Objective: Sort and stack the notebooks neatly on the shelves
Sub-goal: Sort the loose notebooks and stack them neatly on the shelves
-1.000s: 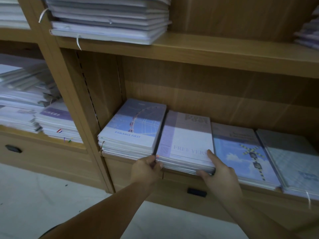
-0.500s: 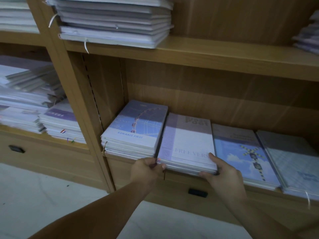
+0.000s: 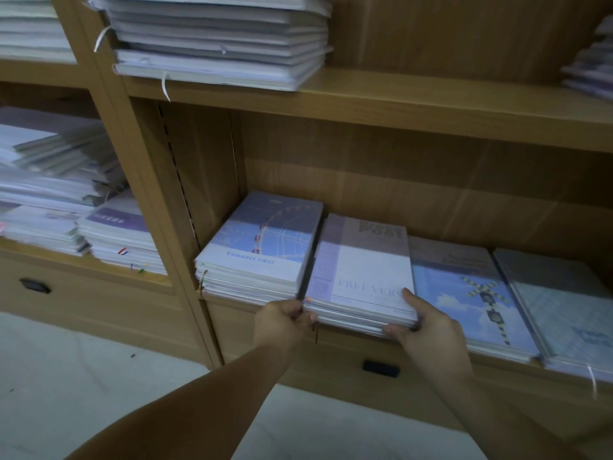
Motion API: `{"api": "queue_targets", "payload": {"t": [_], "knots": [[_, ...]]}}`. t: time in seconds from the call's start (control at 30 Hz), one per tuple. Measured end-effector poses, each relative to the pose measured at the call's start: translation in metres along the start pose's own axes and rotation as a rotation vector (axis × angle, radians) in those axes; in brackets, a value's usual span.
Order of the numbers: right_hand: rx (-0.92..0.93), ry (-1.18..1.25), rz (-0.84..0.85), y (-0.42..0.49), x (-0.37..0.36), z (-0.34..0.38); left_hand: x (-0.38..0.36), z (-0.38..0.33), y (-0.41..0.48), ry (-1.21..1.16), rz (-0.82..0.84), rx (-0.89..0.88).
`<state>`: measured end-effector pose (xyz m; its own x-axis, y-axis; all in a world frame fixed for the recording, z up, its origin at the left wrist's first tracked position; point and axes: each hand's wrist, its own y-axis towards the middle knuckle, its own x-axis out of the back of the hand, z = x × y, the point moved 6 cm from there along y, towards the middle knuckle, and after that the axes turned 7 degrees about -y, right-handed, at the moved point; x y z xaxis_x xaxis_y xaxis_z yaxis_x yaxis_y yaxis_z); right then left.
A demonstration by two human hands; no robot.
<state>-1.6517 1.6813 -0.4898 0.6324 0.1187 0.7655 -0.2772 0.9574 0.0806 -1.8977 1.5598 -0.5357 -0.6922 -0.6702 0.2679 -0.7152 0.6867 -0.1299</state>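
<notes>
A stack of notebooks with a lilac and white "FREE VERSE" cover (image 3: 363, 270) lies on the lower wooden shelf (image 3: 238, 298), second from the left. My left hand (image 3: 282, 322) pinches its front left corner. My right hand (image 3: 428, 323) grips the front right corner, thumb on the cover and fingers under the stack. To its left sits a taller stack with a Ferris wheel "ROMANCE FIRST" cover (image 3: 265, 240). To its right lie a blue sky railway-crossing notebook stack (image 3: 464, 290) and a pale grey-blue stack (image 3: 560, 300).
The shelf above (image 3: 431, 101) carries a thick pile of white notebooks (image 3: 219, 41) at its left and another pile (image 3: 593, 68) at far right. The left bay holds uneven piles (image 3: 66, 194). Drawers with dark handles (image 3: 379, 368) sit below; pale floor is in front.
The view has shifted slightly; the stack and both hands sit a little lower and further right in frame. Both hands keep their hold on the front corners of the "FREE VERSE" stack.
</notes>
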Motion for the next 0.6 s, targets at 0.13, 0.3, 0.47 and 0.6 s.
{"api": "queue_targets", "payload": {"t": [0.13,0.3,0.47,0.6], "knots": [[-0.011,0.024,-0.010,0.002,0.002,-0.002,-0.002,-0.002,0.001,0.038,-0.025,-0.028],[-0.044,0.016,-0.012,0.002,0.004,0.002,0.000,-0.007,0.003,0.089,-0.038,-0.073],[-0.017,-0.045,-0.011,-0.003,0.002,0.006,-0.002,-0.004,-0.001,0.116,-0.021,-0.090],[0.040,-0.141,-0.019,-0.009,-0.002,0.004,0.002,-0.004,0.001,0.154,-0.018,-0.108]]}}
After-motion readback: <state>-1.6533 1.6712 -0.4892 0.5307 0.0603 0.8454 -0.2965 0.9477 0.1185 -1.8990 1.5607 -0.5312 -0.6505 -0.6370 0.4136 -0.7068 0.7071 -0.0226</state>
